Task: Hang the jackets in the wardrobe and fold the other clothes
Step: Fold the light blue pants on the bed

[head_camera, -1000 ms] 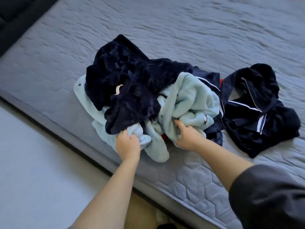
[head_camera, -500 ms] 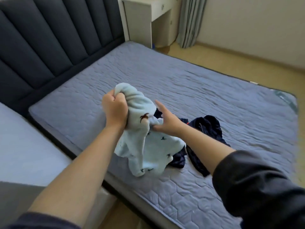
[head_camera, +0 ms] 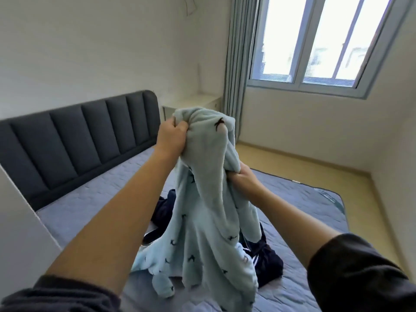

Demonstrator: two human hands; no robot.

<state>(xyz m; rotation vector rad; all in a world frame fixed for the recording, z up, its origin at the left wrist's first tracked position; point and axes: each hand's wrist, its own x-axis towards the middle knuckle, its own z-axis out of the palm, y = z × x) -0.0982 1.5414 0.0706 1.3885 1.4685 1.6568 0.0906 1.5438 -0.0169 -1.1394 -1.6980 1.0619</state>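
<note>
— Head view: what do we hold?
— Our left hand (head_camera: 172, 137) grips the pale blue printed fleece garment (head_camera: 209, 210) at its top; our right hand (head_camera: 244, 182) clutches its right edge, lower.
— Room?
— It hangs before dark navy clothes (head_camera: 267, 262); grey quilted mattress (head_camera: 90, 210) stretches left and far.

Limp pale-blue fleece garment (head_camera: 202, 210) aloft over navy clothes (head_camera: 269, 263) on bed (head_camera: 90, 210)

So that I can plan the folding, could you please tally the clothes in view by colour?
Light blue fleece garment: 1, gripped and held up by the left hand and right hand.
Dark navy clothes: 2 patches showing on the bed, one on either side of it; separate pieces cannot be told apart.
Total: 3.
</note>
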